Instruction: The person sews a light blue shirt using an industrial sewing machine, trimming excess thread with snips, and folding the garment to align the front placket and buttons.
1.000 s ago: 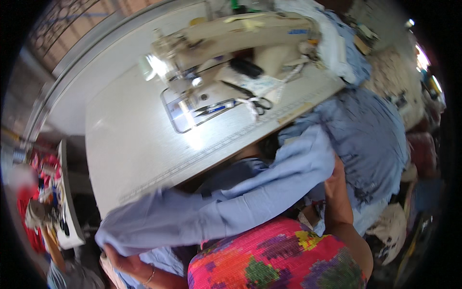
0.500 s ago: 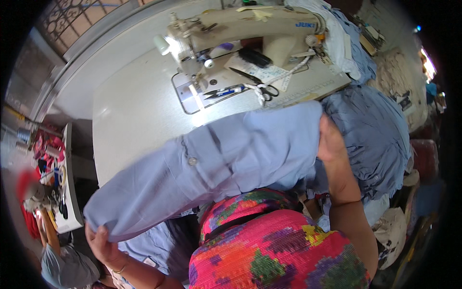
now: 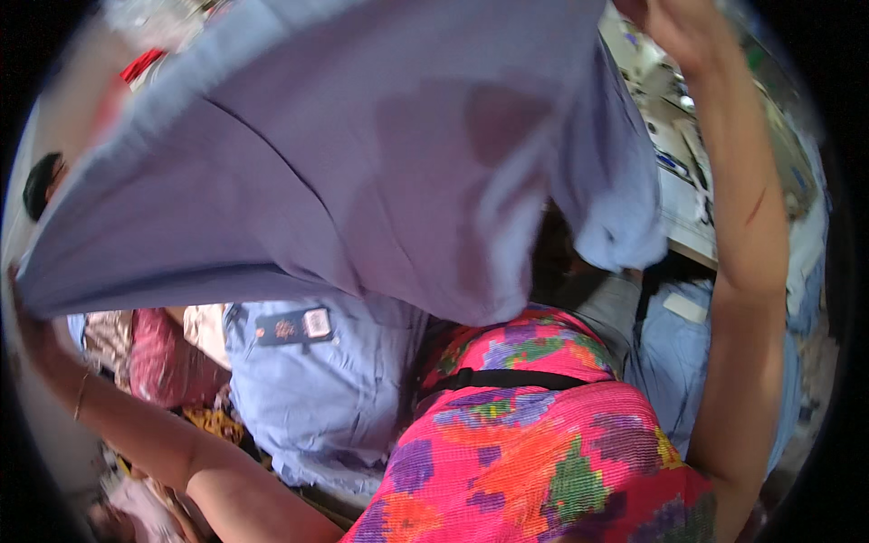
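Workroom, seen past your arms: white tabletop [image 3: 681,204] at right, partly behind your right forearm, with a pale sewing machine [image 3: 797,185] beyond it, blurred toward the rim; at lower left, a co-worker [image 3: 145,511], partly in view. Left hand [image 3: 29,317], yours: at the far left rim, in dim light, fingers bent and closed on the lower left corner of the garment; individual fingers hard to make out. Right hand [image 3: 674,32], yours: raised at the upper edge, partly cut off, grasping the upper right part of the same cloth; fingertips out of view. Garment [image 3: 344,172], one, blue-grey: held up in the air before you, spread between both hands; long axis slanting from lower left to upper right, upper border running beyond the frame; one lower corner hanging toward your lap, a narrower part dropping at right, just left of your right forearm. Below it, left of your patterned top [image 3: 543,452]: folded blue clothing [image 3: 312,394] bearing a dark tag [image 3: 294,327]; beside that, a reddish wrapped bundle [image 3: 167,362]; at right, light blue cloth [image 3: 674,357]
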The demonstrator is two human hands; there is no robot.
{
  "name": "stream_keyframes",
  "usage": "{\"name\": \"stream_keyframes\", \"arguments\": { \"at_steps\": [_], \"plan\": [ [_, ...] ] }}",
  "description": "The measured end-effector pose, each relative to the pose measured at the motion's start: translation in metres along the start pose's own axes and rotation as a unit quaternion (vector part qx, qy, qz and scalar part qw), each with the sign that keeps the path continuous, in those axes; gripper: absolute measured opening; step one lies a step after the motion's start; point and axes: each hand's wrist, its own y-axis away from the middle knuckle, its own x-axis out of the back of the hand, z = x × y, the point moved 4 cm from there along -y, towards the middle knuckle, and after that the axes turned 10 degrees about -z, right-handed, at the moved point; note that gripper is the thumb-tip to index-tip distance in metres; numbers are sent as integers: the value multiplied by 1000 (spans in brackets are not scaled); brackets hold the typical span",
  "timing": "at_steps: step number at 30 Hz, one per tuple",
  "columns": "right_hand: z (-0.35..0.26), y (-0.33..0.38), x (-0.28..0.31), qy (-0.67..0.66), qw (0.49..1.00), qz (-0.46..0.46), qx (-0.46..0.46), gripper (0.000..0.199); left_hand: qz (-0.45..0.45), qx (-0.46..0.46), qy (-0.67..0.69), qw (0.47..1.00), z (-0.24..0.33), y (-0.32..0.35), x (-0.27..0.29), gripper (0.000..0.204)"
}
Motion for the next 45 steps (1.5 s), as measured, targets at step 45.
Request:
{"name": "stream_keyframes", "arguments": {
  "at_steps": [45],
  "plan": [
    [308, 104, -183, 328, 917, -212, 81, 40, -525, -135, -159, 825, 90, 295, -260, 24]
  ]
}}
